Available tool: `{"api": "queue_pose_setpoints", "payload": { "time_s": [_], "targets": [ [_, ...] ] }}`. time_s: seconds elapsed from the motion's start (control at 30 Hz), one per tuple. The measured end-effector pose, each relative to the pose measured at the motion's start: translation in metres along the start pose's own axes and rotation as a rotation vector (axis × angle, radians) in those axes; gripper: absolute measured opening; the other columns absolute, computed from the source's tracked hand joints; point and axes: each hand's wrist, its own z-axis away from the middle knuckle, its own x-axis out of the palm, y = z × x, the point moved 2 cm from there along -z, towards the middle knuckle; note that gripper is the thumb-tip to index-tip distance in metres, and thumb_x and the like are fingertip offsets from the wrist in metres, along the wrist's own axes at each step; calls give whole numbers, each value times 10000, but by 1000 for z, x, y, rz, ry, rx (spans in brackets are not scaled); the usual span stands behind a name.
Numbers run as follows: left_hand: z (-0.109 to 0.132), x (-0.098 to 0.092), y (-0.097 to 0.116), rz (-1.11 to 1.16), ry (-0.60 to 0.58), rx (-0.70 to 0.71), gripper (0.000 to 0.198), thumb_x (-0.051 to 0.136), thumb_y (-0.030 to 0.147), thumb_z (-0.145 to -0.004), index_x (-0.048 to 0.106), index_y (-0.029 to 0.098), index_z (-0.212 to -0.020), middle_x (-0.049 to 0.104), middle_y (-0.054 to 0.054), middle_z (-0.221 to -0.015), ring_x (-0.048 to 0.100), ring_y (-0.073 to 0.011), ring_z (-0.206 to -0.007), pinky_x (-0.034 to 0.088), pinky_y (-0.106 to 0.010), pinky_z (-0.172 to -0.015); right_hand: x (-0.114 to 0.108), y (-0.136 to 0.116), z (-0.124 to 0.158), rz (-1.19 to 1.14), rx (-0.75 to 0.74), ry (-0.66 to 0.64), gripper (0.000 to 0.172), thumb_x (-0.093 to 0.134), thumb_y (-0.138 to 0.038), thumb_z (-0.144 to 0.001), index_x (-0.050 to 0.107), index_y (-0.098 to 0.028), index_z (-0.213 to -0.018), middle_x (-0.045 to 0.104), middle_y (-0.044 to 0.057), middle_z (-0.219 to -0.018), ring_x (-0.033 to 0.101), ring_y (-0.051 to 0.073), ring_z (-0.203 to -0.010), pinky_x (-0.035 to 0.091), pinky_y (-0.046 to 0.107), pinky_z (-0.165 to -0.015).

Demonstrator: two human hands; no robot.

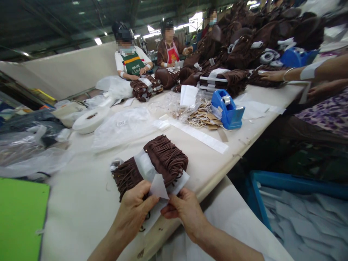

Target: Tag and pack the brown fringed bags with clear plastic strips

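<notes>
A dark brown fringed item, possibly a bag (165,154), lies on the table near its front edge, with a white paper band (144,164) around its middle. A thin white paper sheet (159,186) lifts off its near side with a folded corner. My left hand (136,204) pinches this paper between thumb and fingers, beside the brown fringe. Opposite it, my right hand (187,212) is closed on the paper's lower corner, fingertips close to the left thumb. More white paper shows under the brown item, partly hidden by my hands.
Beyond lie a blue tape dispenser (227,110), brown tags (203,117), a white strip (198,136) and clear plastic bags (127,125). A white roll (91,119) is at left. Blue crate (254,195) with white sheets stands below right. Co-workers handle brown items across the table and at right.
</notes>
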Motion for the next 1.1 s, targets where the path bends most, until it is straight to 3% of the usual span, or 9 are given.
{"api": "queue_pose_setpoints", "payload": {
  "time_s": [0.13, 0.23, 0.3, 0.37, 0.5, 0.57, 0.63, 0.8, 1.1],
  "targets": [
    [9, 13, -4, -228, 104, 232, 198, 470, 243, -789, 624, 185, -680, 588, 1, -675, 578, -123, -636, 453, -200, -576, 5, -3, 0, -28, 7, -21, 382, 699, -389, -586, 615, -122, -845, 641, 16, -667, 577, 111, -508, 478, 236, -521],
    [19, 26, -14, -402, 263, 434, 162, 480, 230, -823, 635, 187, -803, 630, -25, -769, 615, -141, -704, 491, -212, -617, 0, -7, 4, 1, -5, -152, 296, 645, -366, -621, 598, -141, -809, 612, -2, -653, 571, 123, -559, 464, 241, -548],
    [24, 33, -22, -506, 366, 538, 173, 472, 230, -848, 630, 174, -892, 638, -51, -821, 623, -155, -746, 510, -229, -652, -11, -10, 7, 157, -1, -190, 211, 585, -332, -653, 573, -150, -760, 570, -13, -602, 546, 122, -533, 441, 233, -511],
    [28, 38, -28, -576, 432, 601, 194, 451, 224, -869, 620, 153, -931, 637, -69, -837, 625, -159, -760, 519, -239, -679, -27, -17, 8, 433, -119, -54, 168, 556, -310, -669, 535, -164, -750, 537, -18, -583, 517, 121, -498, 425, 238, -483],
    [28, 41, -33, -632, 461, 631, 207, 430, 224, -887, 610, 135, -938, 628, -76, -830, 621, -158, -760, 527, -240, -696, -43, -40, 5, 900, -730, 357, 277, 548, -266, -707, 509, -167, -963, 578, 42, -797, 557, 160, -629, 489, 315, -633],
    [28, 41, -36, -652, 447, 632, 198, 440, 215, -882, 600, 134, -965, 624, -78, -852, 618, -161, -784, 529, -244, -714, -39, -47, 0, 1032, -978, 364, 370, 515, -179, -714, 492, -152, -1082, 578, 99, -960, 582, 203, -811, 499, 356, -751],
    [28, 41, -39, -668, 428, 638, 193, 464, 194, -867, 590, 131, -998, 622, -81, -875, 615, -165, -807, 529, -247, -733, -34, -51, -5, 1151, -1137, 289, 421, 461, -90, -713, 490, -141, -1130, 567, 129, -1062, 554, 230, -978, 482, 376, -845],
    [31, 42, -45, -662, 413, 627, 207, 487, 164, -847, 594, 128, -1021, 627, -86, -895, 619, -175, -837, 530, -258, -764, -33, -50, -10, 1281, -1163, 171, 521, 481, -70, -659, 477, -97, -1179, 545, 163, -1157, 512, 272, -1066, 470, 429, -877],
    [32, 42, -45, -628, 421, 635, 218, 503, 163, -844, 583, 148, -1046, 625, -86, -895, 619, -176, -832, 533, -262, -750, -35, -48, -33, 1282, -1321, 247, 407, 374, 2, -726, 506, -133, -1086, 584, 136, -1031, 552, 231, -960, 494, 381, -819]
  ]
}}
